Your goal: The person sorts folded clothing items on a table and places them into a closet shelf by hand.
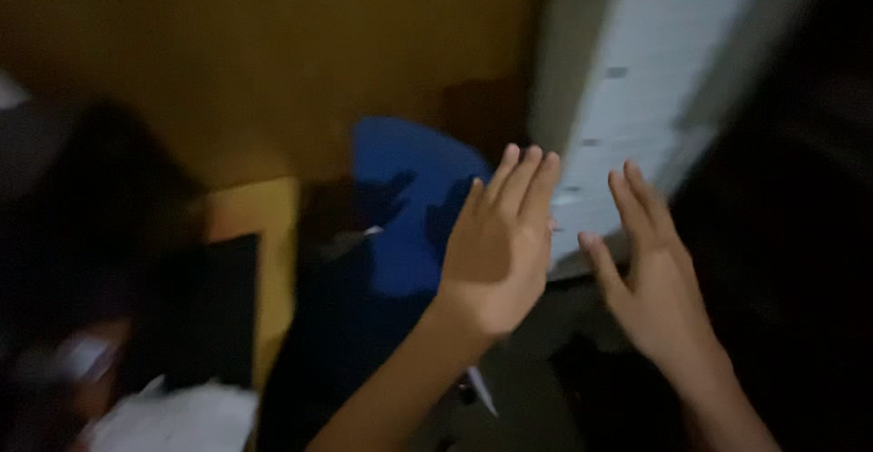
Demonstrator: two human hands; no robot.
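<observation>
The picture is dim and blurred. My left hand (498,243) is raised with its back to the camera, fingers straight and close together, holding nothing. My right hand (650,275) is raised beside it, fingers spread a little, also empty. Both reach toward a tall white unit with stacked drawers (637,97) just beyond the fingertips; whether they touch it I cannot tell. A blue rounded object (405,197), perhaps a chair back or a bag, sits just left of my left hand.
An ochre wall (273,52) fills the background. A dark blurred mass (82,234) takes up the left side, with a black panel (218,311) and something white (173,420) at the lower left. The right edge is dark.
</observation>
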